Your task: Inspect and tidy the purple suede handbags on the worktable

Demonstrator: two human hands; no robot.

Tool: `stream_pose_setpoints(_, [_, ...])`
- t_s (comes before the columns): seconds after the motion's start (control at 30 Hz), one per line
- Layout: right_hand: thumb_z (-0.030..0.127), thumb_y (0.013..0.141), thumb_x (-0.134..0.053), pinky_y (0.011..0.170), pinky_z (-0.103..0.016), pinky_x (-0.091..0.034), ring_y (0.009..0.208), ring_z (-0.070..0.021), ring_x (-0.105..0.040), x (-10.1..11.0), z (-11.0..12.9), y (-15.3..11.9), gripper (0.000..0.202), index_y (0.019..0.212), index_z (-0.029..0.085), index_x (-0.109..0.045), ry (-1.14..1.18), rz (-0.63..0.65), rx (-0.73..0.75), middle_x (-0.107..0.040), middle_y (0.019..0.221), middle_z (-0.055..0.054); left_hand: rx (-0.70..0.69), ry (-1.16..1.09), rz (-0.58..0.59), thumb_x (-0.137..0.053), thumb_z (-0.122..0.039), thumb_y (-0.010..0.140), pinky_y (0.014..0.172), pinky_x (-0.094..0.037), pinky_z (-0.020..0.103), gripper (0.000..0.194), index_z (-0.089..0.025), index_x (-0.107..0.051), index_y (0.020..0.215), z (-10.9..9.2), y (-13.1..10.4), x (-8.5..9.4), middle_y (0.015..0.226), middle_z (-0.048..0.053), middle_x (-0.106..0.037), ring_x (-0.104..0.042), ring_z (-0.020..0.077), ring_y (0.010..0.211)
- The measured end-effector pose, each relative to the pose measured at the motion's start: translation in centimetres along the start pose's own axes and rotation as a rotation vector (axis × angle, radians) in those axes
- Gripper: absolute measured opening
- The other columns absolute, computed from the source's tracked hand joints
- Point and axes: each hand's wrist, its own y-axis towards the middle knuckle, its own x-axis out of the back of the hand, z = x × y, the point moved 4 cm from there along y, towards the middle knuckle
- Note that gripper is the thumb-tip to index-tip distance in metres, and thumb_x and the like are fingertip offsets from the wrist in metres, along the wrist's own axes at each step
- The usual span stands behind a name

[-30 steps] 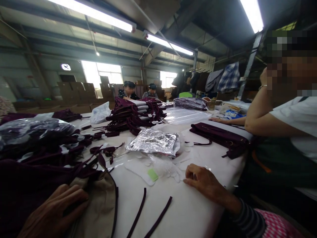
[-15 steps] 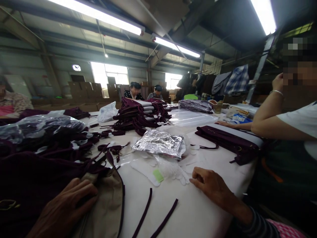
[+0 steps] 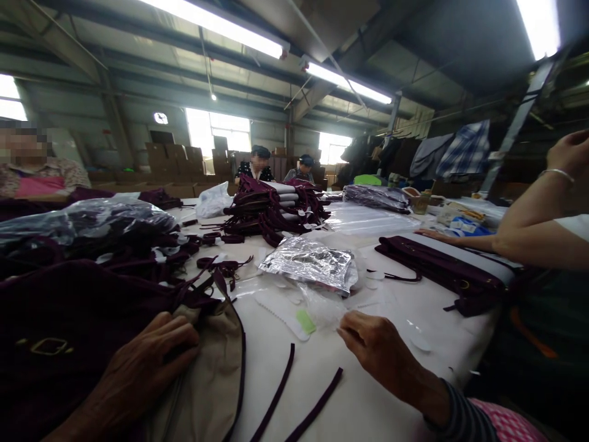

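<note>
My left hand (image 3: 147, 359) lies on a dark purple bag (image 3: 73, 307), its fingers bent over the folded-back beige lining (image 3: 209, 374). A small metal buckle (image 3: 48, 347) shows on the bag's purple side. Over the white table, my right hand (image 3: 380, 347) has its fingers pressed together at the near end of a clear crinkled plastic piece (image 3: 319, 302). What the fingertips hold, if anything, is hidden. Left of them lie a green tag (image 3: 305, 321) and white scalloped paper (image 3: 278, 314). Two dark straps (image 3: 317, 402) run along the table between my hands.
A silver foil packet (image 3: 313, 264) sits mid-table. Behind it stands a pile of purple bags (image 3: 280, 212). Plastic-covered purple bags (image 3: 92, 221) fill the left. At right, a co-worker's arm (image 3: 519, 212) reaches beside another purple bag (image 3: 442, 261). Other people sit further back.
The view has turned a little left. My right hand has moved left over the table and now covers the near end of the clear plastic. My left hand stays on the bag.
</note>
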Motion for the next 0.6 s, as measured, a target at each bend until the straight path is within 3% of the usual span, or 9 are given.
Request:
stream_pose_setpoints(0.13, [0.023, 0.087, -0.056, 0.057, -0.026, -0.034, 0.059, -0.0134, -0.052, 0.6, 0.5, -4.1, 0.021, 0.068, 0.021, -0.051, 0.166, 0.305, -0.095, -0.057, 0.063, 0.003, 0.000, -0.009, 0.057, -0.051, -0.046, 0.094, 0.080, -0.043, 0.031, 0.028, -0.027, -0.067, 0.082, -0.3, 0.0, 0.0, 0.089, -0.001, -0.067, -0.053, 0.0237, 0.094])
stream_pose_setpoints(0.27, [0.025, 0.084, -0.059, 0.062, -0.028, -0.037, 0.071, -0.0174, -0.057, 1.7, 0.4, -6.7, 0.016, 0.069, 0.022, -0.055, 0.147, 0.416, -0.173, -0.064, 0.072, 0.001, -0.036, -0.006, 0.038, -0.053, -0.045, 0.094, 0.079, -0.043, 0.031, 0.027, -0.026, -0.068, 0.082, -0.3, 0.0, -0.1, 0.089, 0.000, -0.068, -0.054, 0.0236, 0.093])
stream_pose_setpoints(0.37, [0.035, 0.086, -0.063, 0.066, -0.027, -0.039, 0.077, -0.0183, -0.059, 2.7, -0.2, -5.8, 0.014, 0.079, 0.023, -0.065, 0.283, 0.409, -0.215, -0.065, 0.078, 0.000, -0.042, -0.005, 0.005, -0.054, -0.046, 0.092, 0.077, -0.044, 0.031, 0.027, -0.026, -0.068, 0.080, -0.4, 0.0, 0.0, 0.088, 0.001, -0.067, -0.055, 0.0238, 0.091])
stream_pose_setpoints(0.47, [0.044, 0.091, -0.059, 0.066, -0.027, -0.039, 0.073, -0.0169, -0.055, 3.5, -0.8, -3.0, 0.027, 0.080, 0.021, -0.065, 0.384, 0.280, -0.219, -0.062, 0.075, 0.000, -0.043, -0.001, 0.003, -0.055, -0.046, 0.092, 0.076, -0.044, 0.030, 0.027, -0.026, -0.067, 0.079, -0.6, 0.0, 0.1, 0.086, 0.001, -0.066, -0.055, 0.0234, 0.091])
stream_pose_setpoints(0.6, [0.043, 0.094, -0.055, 0.064, -0.029, -0.035, 0.066, -0.0156, -0.052, 2.1, -0.5, 0.4, 0.034, 0.070, 0.020, -0.057, 0.233, 0.155, -0.166, -0.057, 0.068, 0.001, -0.045, 0.001, -0.006, -0.055, -0.044, 0.091, 0.076, -0.043, 0.030, 0.026, -0.025, -0.067, 0.078, -0.7, 0.0, 0.3, 0.084, 0.001, -0.065, -0.055, 0.0220, 0.089])
